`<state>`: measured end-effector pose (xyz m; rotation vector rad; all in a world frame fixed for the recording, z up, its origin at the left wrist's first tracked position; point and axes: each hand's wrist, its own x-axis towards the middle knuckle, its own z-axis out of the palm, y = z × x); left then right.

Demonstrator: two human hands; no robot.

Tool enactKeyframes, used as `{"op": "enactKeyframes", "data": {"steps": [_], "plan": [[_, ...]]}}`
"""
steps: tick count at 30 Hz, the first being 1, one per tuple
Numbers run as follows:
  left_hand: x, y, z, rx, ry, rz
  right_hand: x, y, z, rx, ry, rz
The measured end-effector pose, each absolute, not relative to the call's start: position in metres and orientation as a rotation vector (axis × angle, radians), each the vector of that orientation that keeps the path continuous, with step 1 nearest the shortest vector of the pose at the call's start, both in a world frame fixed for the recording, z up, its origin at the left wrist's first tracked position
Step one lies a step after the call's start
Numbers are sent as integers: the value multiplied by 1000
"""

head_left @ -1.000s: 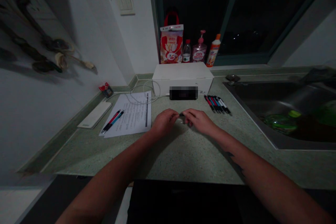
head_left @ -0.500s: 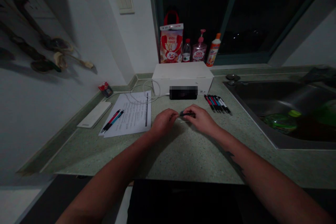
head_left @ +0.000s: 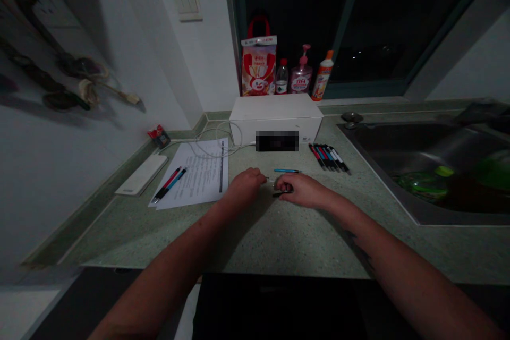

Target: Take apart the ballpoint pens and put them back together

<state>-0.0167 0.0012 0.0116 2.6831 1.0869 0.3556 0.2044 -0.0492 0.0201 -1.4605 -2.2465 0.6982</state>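
My left hand [head_left: 247,187] is closed in a pinch, with a tiny pale tip at its fingertips too small to name. Across a small gap, my right hand [head_left: 302,189] has its fingers curled in over a black pen part [head_left: 277,194] near the counter. A thin light piece by the right fingertips is too blurred to identify. Just behind the right hand, a blue pen barrel [head_left: 285,171] lies flat on the speckled green counter [head_left: 263,239].
Several pens [head_left: 329,158] lie in a row at the right, beside the sink [head_left: 382,180]. Two pens [head_left: 170,185] rest on printed sheets [head_left: 203,175] at the left, near a white power bank [head_left: 142,174]. A phone [head_left: 277,144] leans against a white box [head_left: 274,109].
My hands have moved apart slightly, and the right one has come down toward me with the black part. The blue barrel behind it now shows.
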Motion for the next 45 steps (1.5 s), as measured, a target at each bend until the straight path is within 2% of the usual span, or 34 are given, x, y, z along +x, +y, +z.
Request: {"op": "enactKeyframes", "data": {"steps": [21, 30, 45], "plan": [[-9, -4, 12, 2568, 1215, 436, 209, -49, 25, -1503, -2296, 655], [-10, 2, 15, 2531, 1335, 568, 222, -41, 22, -1622, -2198, 377], [-9, 1, 15, 2545, 1315, 505, 221, -42, 22, -1639, -2222, 335]]}}
